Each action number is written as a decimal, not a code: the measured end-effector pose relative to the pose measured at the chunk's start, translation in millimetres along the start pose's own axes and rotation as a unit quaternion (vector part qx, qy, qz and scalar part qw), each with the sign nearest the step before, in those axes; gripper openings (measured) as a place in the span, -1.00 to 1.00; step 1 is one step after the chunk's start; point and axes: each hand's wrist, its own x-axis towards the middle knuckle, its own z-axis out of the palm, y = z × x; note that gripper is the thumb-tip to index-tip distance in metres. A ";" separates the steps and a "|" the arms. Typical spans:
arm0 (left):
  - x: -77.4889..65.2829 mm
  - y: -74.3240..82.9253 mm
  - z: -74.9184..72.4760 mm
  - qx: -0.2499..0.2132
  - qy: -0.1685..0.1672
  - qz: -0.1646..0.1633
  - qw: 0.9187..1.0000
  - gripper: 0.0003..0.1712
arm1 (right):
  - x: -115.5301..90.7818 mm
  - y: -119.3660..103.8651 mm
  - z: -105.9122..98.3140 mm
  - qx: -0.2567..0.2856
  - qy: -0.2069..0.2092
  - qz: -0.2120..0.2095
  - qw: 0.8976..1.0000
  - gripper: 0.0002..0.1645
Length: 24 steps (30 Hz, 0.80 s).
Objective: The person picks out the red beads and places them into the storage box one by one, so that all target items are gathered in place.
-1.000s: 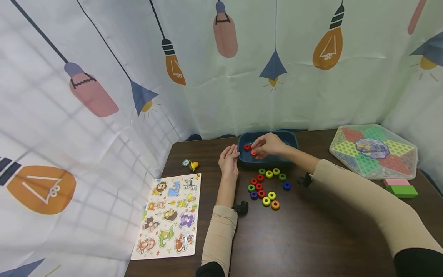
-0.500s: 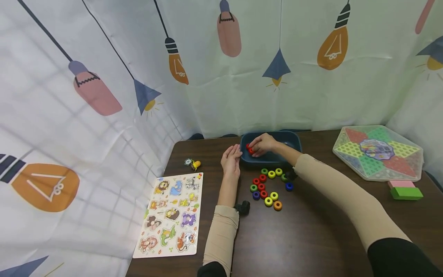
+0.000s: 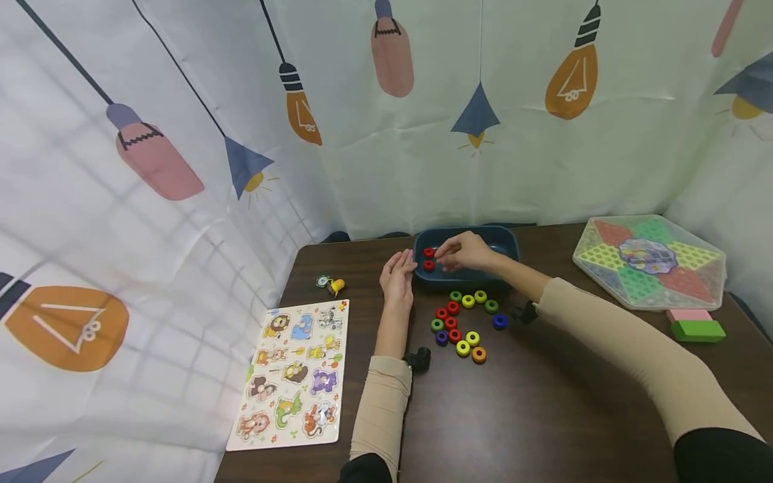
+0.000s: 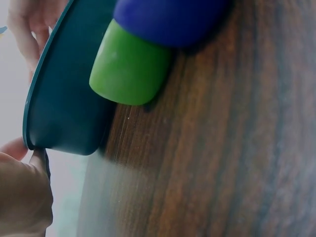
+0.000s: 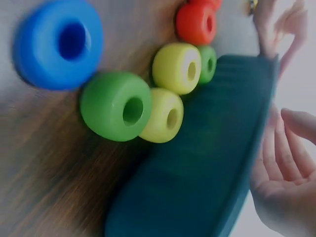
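Observation:
My left hand (image 3: 396,278) is at the left end of the dark blue-green tray (image 3: 504,235); in the left wrist view its thumb and a finger pinch the rim from both sides. My right hand (image 3: 466,252) hovers over the tray, fingers relaxed and apart from the rings. Two red rings lie one behind the other near the tray's left wall, the far red ring (image 3: 429,253) and the near red ring (image 3: 429,265). In the right wrist view the right palm shows with nothing in it.
Several coloured rings lie in front of the tray, among them a blue ring (image 3: 500,322) and an orange ring (image 3: 479,355). An animal puzzle board (image 3: 288,376) and a yellow trinket (image 3: 336,286) are left. A hexagonal game box (image 3: 649,261) and green block (image 3: 698,331) are right.
My right hand has let go of a red ring inside the tray and drawn slightly right, leaving two red rings in view there. My left hand has stayed at the rim.

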 end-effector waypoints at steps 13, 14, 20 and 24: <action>0.6 1.1 0.9 -0.004 0.005 -0.006 1.000 -0.37 | -62.5 -3.3 16.5 -0.193 -0.093 -0.094 0.972 -0.78; 0.5 1.1 0.8 -0.004 0.005 -0.006 1.000 -0.37 | -64.5 -1.2 18.3 -0.213 -0.099 -0.101 0.967 -0.76; 0.9 1.6 -1.7 -0.006 0.000 -0.006 1.000 -0.36 | -69.4 10.1 29.8 -0.294 -0.102 -0.130 0.941 -0.70; -0.1 1.2 -1.4 -0.007 0.000 -0.007 1.000 -0.37 | -68.3 16.2 34.7 -0.282 -0.097 -0.118 0.947 -0.70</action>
